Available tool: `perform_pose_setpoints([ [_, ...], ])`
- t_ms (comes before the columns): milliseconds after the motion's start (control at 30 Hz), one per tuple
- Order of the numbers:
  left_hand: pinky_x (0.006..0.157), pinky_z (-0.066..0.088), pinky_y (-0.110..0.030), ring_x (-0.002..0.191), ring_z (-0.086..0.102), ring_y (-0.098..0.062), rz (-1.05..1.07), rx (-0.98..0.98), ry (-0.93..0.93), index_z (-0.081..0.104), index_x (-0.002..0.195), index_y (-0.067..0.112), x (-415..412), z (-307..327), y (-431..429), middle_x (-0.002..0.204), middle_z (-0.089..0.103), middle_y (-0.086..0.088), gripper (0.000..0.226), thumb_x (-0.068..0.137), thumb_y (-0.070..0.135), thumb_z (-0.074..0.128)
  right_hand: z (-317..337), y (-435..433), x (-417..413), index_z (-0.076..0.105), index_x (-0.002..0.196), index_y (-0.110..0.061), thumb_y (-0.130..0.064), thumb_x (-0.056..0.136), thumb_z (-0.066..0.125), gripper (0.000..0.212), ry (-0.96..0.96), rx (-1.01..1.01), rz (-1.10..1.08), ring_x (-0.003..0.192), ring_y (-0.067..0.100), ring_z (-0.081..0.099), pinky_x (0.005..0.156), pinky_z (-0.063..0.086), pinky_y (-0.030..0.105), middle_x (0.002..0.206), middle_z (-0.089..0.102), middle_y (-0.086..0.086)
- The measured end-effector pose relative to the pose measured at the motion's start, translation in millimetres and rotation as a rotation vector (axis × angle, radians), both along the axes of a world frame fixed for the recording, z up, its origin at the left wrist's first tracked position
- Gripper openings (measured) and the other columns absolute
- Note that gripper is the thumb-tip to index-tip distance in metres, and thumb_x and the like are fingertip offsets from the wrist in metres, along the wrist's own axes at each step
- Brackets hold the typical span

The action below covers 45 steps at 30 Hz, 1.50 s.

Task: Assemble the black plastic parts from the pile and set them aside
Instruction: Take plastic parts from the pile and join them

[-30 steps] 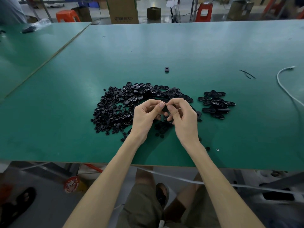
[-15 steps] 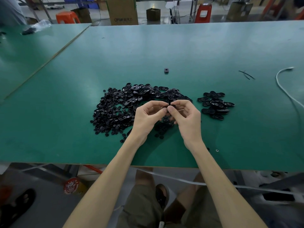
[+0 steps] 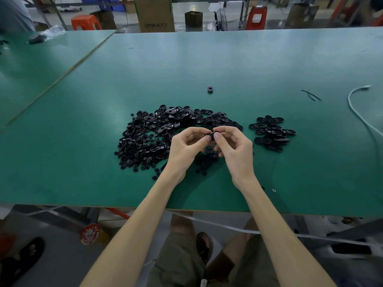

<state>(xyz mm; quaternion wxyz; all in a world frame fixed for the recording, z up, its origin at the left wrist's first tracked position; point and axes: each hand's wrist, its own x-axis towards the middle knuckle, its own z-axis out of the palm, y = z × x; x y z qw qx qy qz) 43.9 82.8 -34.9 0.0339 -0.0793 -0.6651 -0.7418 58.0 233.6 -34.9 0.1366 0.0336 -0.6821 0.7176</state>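
My fingers [image 3: 217,136] cover most of the black part [image 3: 211,135] pinched between them, so I can't tell its shape, or whether it is one piece or two. My left hand [image 3: 186,148] and right hand [image 3: 236,151] hide the near middle of the pile [image 3: 145,139]. The white cable [image 3: 356,112] runs off the right edge. The pale speck [image 3: 274,190] on the table [image 3: 83,172] is too small to name.

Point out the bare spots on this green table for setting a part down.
Bare green lies beyond the lone part, between the small pile and the white cable, and left of the big pile. Crowded: loose pieces under the left hand and right hand.
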Motion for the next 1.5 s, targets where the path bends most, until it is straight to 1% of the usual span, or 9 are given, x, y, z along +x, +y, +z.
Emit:
perform_pose_setpoints([
  [300,0.07,0.054,-0.025,0.081,0.068,-0.016,-0.015,-0.016,0.013,0.077,0.104,0.013,-1.0,-0.1,0.0,0.092,0.077,-0.008,0.013,0.091,0.013,0.079,1.5,1.4,0.6,0.077,0.101,-0.023,-0.011,0.098,0.072,0.013,0.02,-0.016,0.016,0.068,0.012,0.065,0.06,0.052,0.024,0.083,0.076,-0.001],
  [467,0.069,0.055,-0.025,0.079,0.068,-0.013,-0.019,-0.018,0.012,0.076,0.104,0.011,-0.5,0.7,0.2,0.089,0.077,-0.005,0.015,0.09,0.014,0.08,1.2,1.7,0.7,0.078,0.1,-0.029,-0.013,0.097,0.073,0.016,0.018,-0.019,0.018,0.066,0.012,0.064,0.059,0.051,0.023,0.08,0.075,-0.002],
  [667,0.07,0.056,-0.029,0.082,0.07,-0.018,-0.017,-0.029,0.009,0.076,0.103,0.014,0.7,1.3,1.1,0.088,0.076,-0.006,0.013,0.09,0.014,0.08,2.2,2.0,1.4,0.079,0.097,-0.034,-0.013,0.097,0.074,0.022,0.019,-0.022,0.028,0.066,0.01,0.063,0.059,0.05,0.021,0.079,0.075,-0.004],
  [867,0.074,0.057,-0.027,0.084,0.071,-0.017,-0.012,-0.049,0.002,0.076,0.101,0.015,1.2,1.0,2.2,0.091,0.077,-0.006,0.013,0.091,0.007,0.077,0.0,2.3,0.2,0.079,0.097,-0.026,-0.012,0.096,0.075,0.015,0.018,0.007,0.021,0.074,0.012,0.066,0.068,0.051,0.025,0.087,0.077,-0.001],
  [1067,0.078,0.059,-0.029,0.083,0.071,-0.016,0.004,-0.115,0.006,0.075,0.099,0.016,-0.7,-1.7,2.6,0.091,0.077,-0.008,0.018,0.09,0.0,0.072,-5.1,2.6,-3.1,0.078,0.095,-0.019,-0.009,0.095,0.075,0.011,-0.002,0.012,0.015,0.071,0.011,0.064,0.067,0.05,0.026,0.085,0.075,-0.002],
  [1133,0.079,0.059,-0.031,0.082,0.071,-0.016,0.02,-0.142,0.019,0.074,0.097,0.016,-0.7,-2.1,3.5,0.091,0.077,-0.009,0.019,0.09,-0.002,0.071,-6.1,2.5,-3.7,0.078,0.093,-0.022,-0.01,0.095,0.076,0.013,-0.005,0.018,0.018,0.073,0.011,0.063,0.069,0.049,0.026,0.086,0.075,-0.003],
  [1233,0.079,0.059,-0.028,0.081,0.07,-0.013,0.032,-0.172,0.029,0.073,0.097,0.013,-0.9,-2.0,4.6,0.09,0.076,-0.002,0.019,0.089,-0.004,0.069,-6.1,2.3,-3.9,0.077,0.088,-0.031,-0.01,0.093,0.077,0.021,-0.007,0.028,0.028,0.076,0.011,0.064,0.071,0.049,0.027,0.088,0.077,-0.003],
  [1300,0.076,0.057,-0.026,0.078,0.069,-0.011,0.037,-0.181,0.031,0.072,0.097,0.011,-0.6,-1.5,5.4,0.088,0.075,0.0,0.019,0.089,-0.006,0.068,-6.4,2.0,-4.3,0.076,0.087,-0.031,-0.01,0.093,0.078,0.022,-0.014,0.032,0.029,0.077,0.012,0.065,0.071,0.05,0.028,0.089,0.077,-0.003],
  [1500,0.082,0.062,-0.032,0.084,0.074,-0.018,-0.003,-0.108,0.042,0.077,0.104,0.008,2.5,2.2,2.0,0.092,0.079,-0.006,0.015,0.09,0.002,0.077,-7.0,3.9,-4.7,0.076,0.091,-0.023,-0.012,0.094,0.077,0.011,-0.028,-0.018,-0.026,0.068,0.014,0.059,0.063,0.05,0.03,0.079,0.073,-0.004],
])
